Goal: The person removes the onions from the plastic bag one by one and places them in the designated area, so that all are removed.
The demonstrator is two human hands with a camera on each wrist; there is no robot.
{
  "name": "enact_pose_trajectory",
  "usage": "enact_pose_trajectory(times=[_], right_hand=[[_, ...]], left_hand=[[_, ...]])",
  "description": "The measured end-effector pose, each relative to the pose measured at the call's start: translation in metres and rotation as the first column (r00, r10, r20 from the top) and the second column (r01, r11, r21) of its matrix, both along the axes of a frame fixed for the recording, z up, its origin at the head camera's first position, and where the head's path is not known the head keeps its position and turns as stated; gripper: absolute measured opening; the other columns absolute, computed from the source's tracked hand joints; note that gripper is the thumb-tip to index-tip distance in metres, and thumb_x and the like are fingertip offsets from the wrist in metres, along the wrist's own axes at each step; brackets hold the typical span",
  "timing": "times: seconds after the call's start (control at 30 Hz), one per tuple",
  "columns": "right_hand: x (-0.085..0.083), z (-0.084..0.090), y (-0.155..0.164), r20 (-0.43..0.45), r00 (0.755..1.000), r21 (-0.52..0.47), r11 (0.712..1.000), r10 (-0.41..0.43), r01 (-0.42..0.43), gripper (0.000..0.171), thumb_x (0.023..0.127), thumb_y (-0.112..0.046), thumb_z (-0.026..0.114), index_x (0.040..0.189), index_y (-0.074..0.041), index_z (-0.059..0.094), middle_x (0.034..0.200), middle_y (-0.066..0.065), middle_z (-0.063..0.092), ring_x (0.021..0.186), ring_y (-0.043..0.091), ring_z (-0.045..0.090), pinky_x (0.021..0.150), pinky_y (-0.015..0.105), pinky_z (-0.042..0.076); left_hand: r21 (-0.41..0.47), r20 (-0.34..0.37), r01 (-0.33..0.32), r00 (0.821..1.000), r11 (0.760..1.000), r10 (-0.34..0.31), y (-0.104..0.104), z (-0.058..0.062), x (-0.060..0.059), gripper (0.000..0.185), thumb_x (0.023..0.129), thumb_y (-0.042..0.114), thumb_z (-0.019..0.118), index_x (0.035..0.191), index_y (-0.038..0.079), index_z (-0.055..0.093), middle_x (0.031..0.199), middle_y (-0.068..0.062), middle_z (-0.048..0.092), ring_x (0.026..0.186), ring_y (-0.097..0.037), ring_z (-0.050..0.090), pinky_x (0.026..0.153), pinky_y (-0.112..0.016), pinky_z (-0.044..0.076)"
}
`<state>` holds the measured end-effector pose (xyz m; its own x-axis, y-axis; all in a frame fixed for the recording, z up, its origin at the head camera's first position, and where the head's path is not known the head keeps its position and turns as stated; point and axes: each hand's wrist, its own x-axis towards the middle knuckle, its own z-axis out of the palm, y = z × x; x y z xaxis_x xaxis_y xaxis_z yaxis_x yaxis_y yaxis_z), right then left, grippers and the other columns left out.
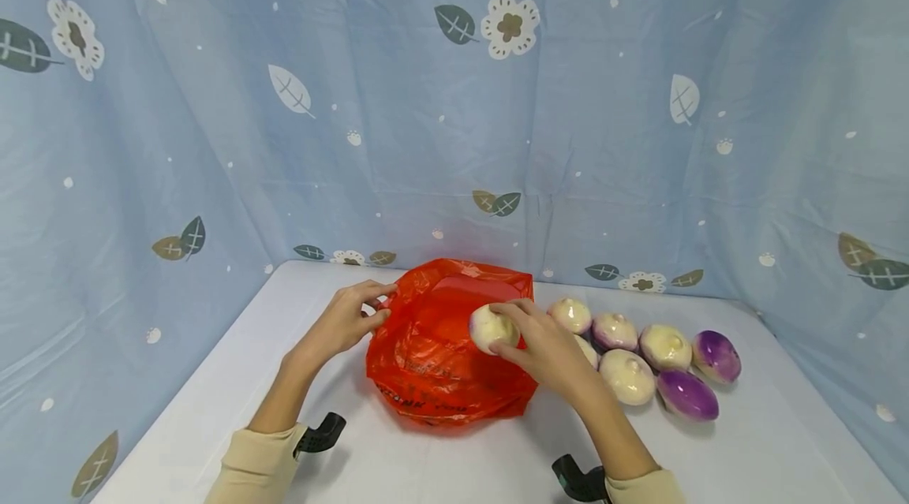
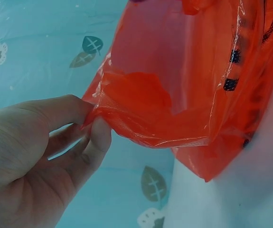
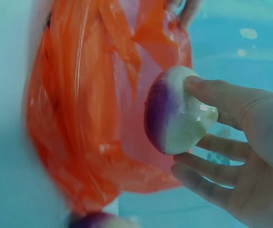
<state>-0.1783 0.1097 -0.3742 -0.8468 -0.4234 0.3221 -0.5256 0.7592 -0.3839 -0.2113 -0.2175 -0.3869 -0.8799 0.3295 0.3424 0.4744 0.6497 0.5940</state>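
A red plastic bag (image 1: 426,374) with dark printing lies with its mouth spread open. My left hand (image 1: 349,318) pinches the left edge of the bag's mouth between thumb and fingers, seen close up in the left wrist view as a fold of red film (image 2: 150,128). With the thumb on one side and fingers on the other, my right hand (image 1: 550,346) grips a glossy white-and-purple turnip (image 3: 176,114). In the head view that turnip overlaps the right part of the bag's opening. Its purple side faces the bag.
Several more turnips (image 1: 628,378) are grouped on the white table (image 1: 454,468) to the right of the bag; two at the far right show their purple sides. A blue patterned curtain (image 1: 426,94) hangs behind and along both sides. Black wrist mounts (image 1: 323,433) show below the hands.
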Motion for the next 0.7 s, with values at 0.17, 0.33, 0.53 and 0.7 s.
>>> enact_pose_trajectory(times=[0.17,0.33,0.53,0.7], right_hand=[[0.002,0.003,0.021,-0.038,0.999,-0.005,1.000,-0.022,0.021,0.053,0.084,-0.032,0.077,0.132,-0.019,0.059,0.123,0.003,0.062,0.104,0.023,0.064,0.086,0.043,0.057],[0.007,0.006,0.044,-0.034,0.998,-0.040,0.998,-0.047,0.045,0.053,0.084,-0.030,0.077,0.133,-0.019,0.058,0.126,0.005,0.061,0.104,0.025,0.065,0.087,0.047,0.057],[0.013,0.010,0.073,-0.058,0.992,-0.010,0.994,-0.110,0.110,0.053,0.086,-0.032,0.075,0.134,-0.018,0.057,0.130,0.007,0.060,0.110,0.031,0.064,0.088,0.055,0.054],[0.020,0.010,0.095,-0.075,0.988,-0.018,0.991,-0.135,0.134,0.052,0.086,-0.029,0.075,0.133,-0.014,0.058,0.128,0.011,0.061,0.106,0.035,0.066,0.086,0.056,0.055]], left_hand=[[0.000,0.000,0.003,1.000,1.000,-0.003,0.000,0.001,-0.001,0.039,0.087,-0.001,0.066,0.127,0.000,0.064,0.118,-0.013,0.069,0.088,-0.020,0.069,0.064,-0.017,0.056],[0.002,0.018,0.007,1.000,1.000,-0.007,0.001,-0.001,0.000,0.039,0.088,-0.001,0.066,0.127,0.000,0.064,0.118,-0.014,0.068,0.088,-0.020,0.068,0.065,-0.020,0.058],[0.002,0.019,0.003,1.000,1.000,-0.003,0.001,-0.002,0.000,0.039,0.088,0.000,0.066,0.127,0.001,0.064,0.120,-0.013,0.068,0.088,-0.020,0.068,0.066,-0.020,0.058],[-0.005,0.008,0.008,1.000,1.000,-0.008,0.001,-0.003,-0.001,0.040,0.088,-0.001,0.066,0.127,0.001,0.064,0.118,-0.013,0.069,0.088,-0.020,0.069,0.065,-0.019,0.057]])
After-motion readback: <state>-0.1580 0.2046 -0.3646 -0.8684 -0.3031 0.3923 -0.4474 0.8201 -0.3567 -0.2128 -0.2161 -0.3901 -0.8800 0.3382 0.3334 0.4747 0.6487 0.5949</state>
